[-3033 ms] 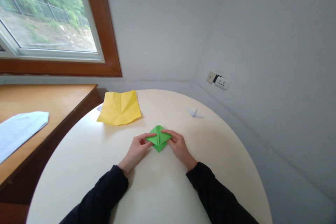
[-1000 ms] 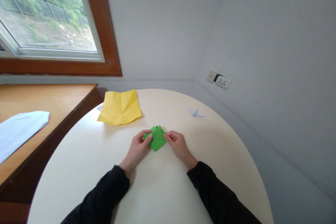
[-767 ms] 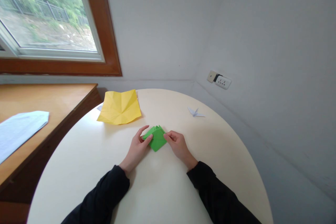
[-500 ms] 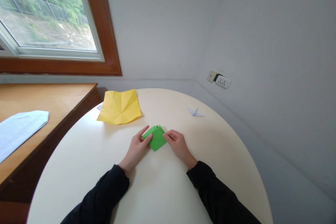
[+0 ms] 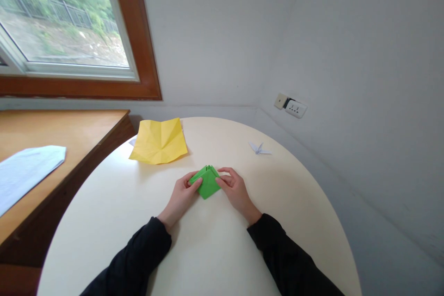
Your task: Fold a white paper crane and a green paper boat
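Note:
A piece of folded green origami paper (image 5: 209, 185) is held between both hands, just above or on the white round table (image 5: 215, 259); I cannot tell which. It is roughly diamond-shaped, with several layers showing along its top edge. My left hand (image 5: 183, 193) grips its left corner, thumb on the front and fingers behind. On the right corner, my right hand (image 5: 236, 189) pinches with the thumb in front, its index finger reaching along the upper right edge. The fingertips behind the paper are hidden.
A creased yellow sheet (image 5: 159, 142) lies at the table's back left, over something pale. A small white paper crane (image 5: 259, 149) sits at the back right. To the left stands a wooden desk (image 5: 79, 125) with a pale blue folded item (image 5: 31, 169).
My right index finger has stretched out along the paper's upper right edge. My left fingers have drawn in behind the paper. The green paper stays in nearly the same place.

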Available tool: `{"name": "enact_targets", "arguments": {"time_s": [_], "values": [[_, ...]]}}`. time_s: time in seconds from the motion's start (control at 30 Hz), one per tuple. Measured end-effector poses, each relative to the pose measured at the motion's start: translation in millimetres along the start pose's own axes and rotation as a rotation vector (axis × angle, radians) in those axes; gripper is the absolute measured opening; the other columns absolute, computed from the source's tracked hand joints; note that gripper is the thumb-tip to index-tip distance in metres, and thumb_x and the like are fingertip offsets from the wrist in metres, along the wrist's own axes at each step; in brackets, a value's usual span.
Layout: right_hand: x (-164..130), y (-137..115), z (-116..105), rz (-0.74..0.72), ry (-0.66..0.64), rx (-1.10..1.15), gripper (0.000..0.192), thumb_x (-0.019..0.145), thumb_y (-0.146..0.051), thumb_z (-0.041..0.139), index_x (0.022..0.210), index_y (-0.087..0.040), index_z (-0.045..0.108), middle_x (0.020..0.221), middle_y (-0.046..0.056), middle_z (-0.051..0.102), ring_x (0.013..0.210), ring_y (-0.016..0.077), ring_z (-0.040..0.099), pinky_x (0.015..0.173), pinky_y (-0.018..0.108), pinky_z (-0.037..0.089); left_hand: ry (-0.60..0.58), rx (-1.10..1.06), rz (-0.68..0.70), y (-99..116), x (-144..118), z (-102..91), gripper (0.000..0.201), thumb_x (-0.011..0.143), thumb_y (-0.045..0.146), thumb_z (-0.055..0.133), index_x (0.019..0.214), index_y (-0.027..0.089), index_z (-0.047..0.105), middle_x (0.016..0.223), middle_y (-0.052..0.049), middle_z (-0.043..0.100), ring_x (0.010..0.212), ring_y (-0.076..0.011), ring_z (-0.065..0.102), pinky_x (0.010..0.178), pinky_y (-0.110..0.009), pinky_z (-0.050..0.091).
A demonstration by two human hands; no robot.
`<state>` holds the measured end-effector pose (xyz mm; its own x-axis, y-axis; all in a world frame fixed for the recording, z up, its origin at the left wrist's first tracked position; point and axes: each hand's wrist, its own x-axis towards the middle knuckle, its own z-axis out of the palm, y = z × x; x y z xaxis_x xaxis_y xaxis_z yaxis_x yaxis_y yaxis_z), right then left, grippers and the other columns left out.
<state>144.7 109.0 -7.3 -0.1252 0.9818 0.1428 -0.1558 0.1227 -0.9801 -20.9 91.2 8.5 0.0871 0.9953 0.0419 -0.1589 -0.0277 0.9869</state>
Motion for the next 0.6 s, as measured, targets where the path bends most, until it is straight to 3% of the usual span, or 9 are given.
{"name": "enact_targets", "arguments": {"time_s": [0.6], "values": [[-1.7, -0.8, -0.2, 0.003, -0.009, -0.039, 0.036, 0.068, -0.036, 0.069, 0.097, -0.019, 0.055, 0.07, 0.001, 0.07, 0.066, 0.0173, 0.067, 0.063, 0.029, 0.052, 0.013, -0.016, -0.026, 2.6, -2.3, 1.3, 0.036, 0.067, 0.042, 0.07, 0.087, 0.012, 0.064, 0.079, -0.005, 0.067, 0.073, -0.0175, 0.06, 0.07, -0.028, 0.046]]}}
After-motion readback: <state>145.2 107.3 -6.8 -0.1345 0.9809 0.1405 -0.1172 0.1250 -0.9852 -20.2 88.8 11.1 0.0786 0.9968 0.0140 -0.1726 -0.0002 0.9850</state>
